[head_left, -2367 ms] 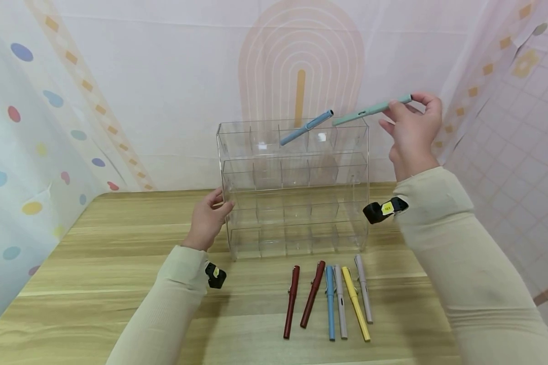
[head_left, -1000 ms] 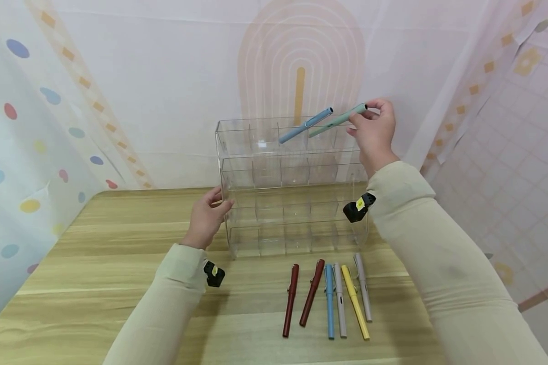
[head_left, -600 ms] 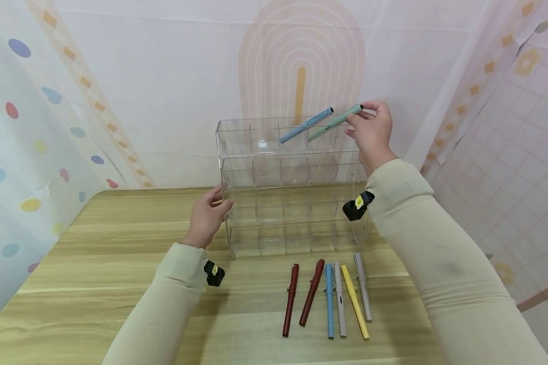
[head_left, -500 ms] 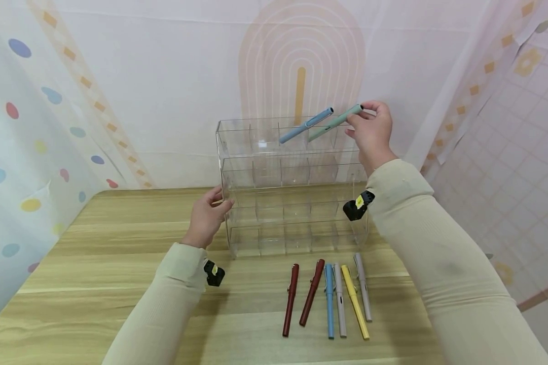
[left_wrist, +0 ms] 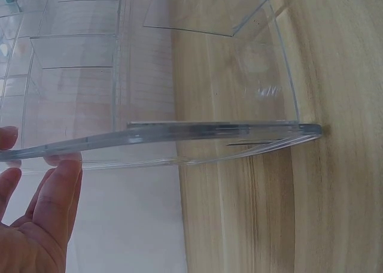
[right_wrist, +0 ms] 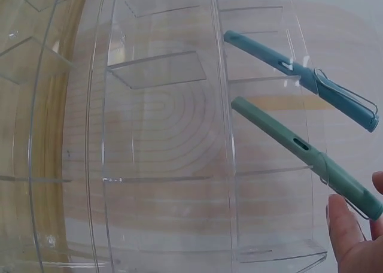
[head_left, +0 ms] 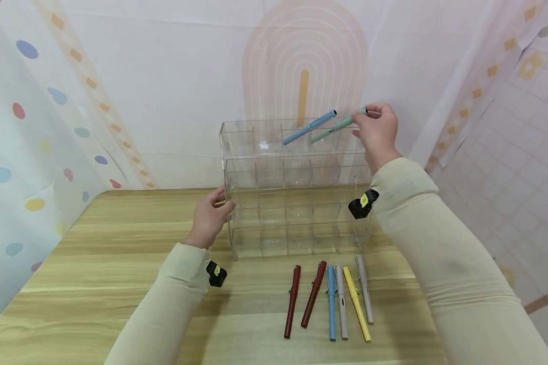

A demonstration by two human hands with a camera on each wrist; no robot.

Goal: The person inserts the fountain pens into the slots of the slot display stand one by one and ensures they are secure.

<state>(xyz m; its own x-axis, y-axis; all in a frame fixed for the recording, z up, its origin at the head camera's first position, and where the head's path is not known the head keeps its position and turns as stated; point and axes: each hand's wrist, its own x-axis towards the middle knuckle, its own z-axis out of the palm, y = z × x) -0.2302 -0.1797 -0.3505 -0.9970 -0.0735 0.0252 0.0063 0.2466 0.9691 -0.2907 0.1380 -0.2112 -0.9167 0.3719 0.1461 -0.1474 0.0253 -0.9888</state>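
A clear multi-tier pen rack (head_left: 297,154) stands upright on the table. My left hand (head_left: 210,217) grips its left side panel, the thumb and fingers on opposite faces in the left wrist view. My right hand (head_left: 378,133) pinches the cap end of a green pen (head_left: 333,131) at the top tier. The pen slants down to the left, its lower tip inside a top compartment. Beside it a blue-grey pen (head_left: 307,129) leans at a similar slant in the neighbouring compartment. In the right wrist view the green pen (right_wrist: 299,147) lies below the blue-grey pen (right_wrist: 299,72).
In front of the rack several pens lie on the wooden table (head_left: 132,263): two dark red pens (head_left: 292,301), a light blue pen (head_left: 331,304), two light purple pens (head_left: 341,304) and a yellow pen (head_left: 357,304). A patterned cloth (head_left: 173,101) hangs behind.
My right hand has moved left, bringing the green pen from beside the rack into the top tier, its lower tip sinking slightly. The left hand keeps its grip on the rack.
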